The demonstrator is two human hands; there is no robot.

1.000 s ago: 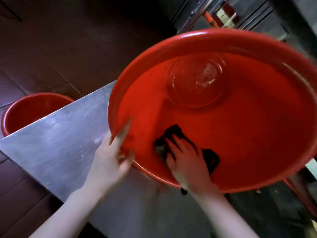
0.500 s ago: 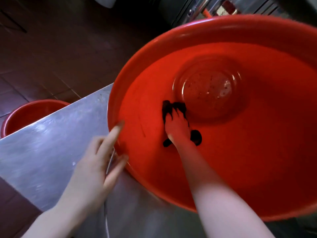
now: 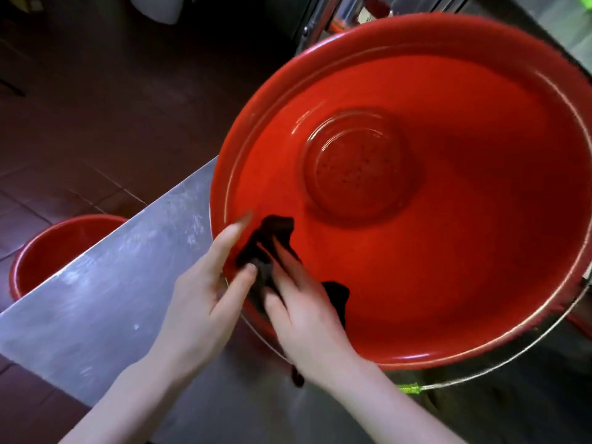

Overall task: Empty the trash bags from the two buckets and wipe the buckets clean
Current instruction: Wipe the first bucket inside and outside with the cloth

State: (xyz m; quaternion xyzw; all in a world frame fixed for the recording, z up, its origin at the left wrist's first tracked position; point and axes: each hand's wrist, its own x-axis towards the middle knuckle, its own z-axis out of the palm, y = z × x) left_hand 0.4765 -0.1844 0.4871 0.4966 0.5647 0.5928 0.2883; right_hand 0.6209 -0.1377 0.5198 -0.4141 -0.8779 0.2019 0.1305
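Two hands are shown at the near rim of a tilted red bucket (image 3: 448,203) on a steel table (image 3: 96,302). A dark cloth (image 3: 272,238) is pressed to the inner wall under the straight, spread fingers of the right hand (image 3: 307,318); the rim is gripped by the left hand (image 3: 205,296). A second red bucket (image 3: 51,248) stands on the floor beyond the table.

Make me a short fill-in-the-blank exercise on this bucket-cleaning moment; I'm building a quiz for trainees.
1. The right hand presses a ____ cloth against the inner wall of the red bucket.
2. The left hand grips this bucket at its ____.
3. The bucket being wiped rests on a ____ table.
4. A second red bucket stands on the ____.

Missing words: black; rim; metal; floor
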